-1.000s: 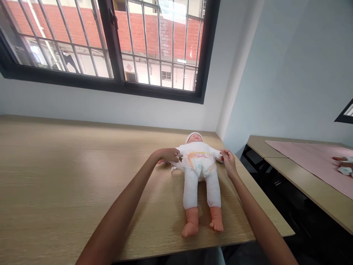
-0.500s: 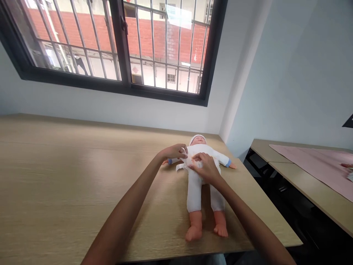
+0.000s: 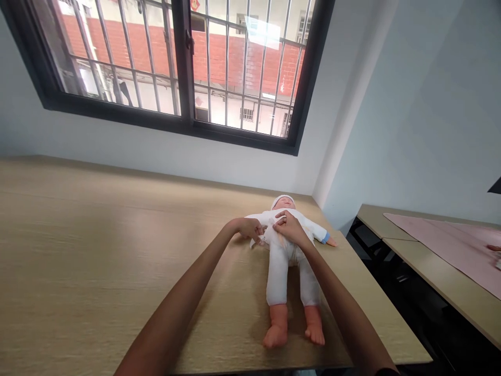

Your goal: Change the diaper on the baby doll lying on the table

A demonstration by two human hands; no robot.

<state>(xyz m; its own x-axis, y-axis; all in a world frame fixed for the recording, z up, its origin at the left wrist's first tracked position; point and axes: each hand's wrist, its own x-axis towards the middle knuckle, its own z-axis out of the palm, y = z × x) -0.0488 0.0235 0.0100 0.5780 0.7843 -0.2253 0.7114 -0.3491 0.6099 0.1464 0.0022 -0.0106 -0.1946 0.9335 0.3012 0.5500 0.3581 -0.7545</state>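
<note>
A baby doll in a white suit and white cap lies on its back on the wooden table, bare feet toward me. Around its waist is a white diaper, with a loose side tab sticking out on the left. My left hand is bent at that side, fingers closed on the diaper's edge by the tab. With thumb and fingers together, my right hand pinches the upper front edge of the diaper over the belly. The doll's hand on the left side is hidden behind my left hand.
The wooden table stretches far to the left, and its right edge runs close beside the doll. Behind it is a wall with a barred window. Across a gap on the right stands another table with a pink mat.
My left hand has moved down slightly toward the side tab. My right hand has shifted up along the doll's belly. The view has tilted a little.
</note>
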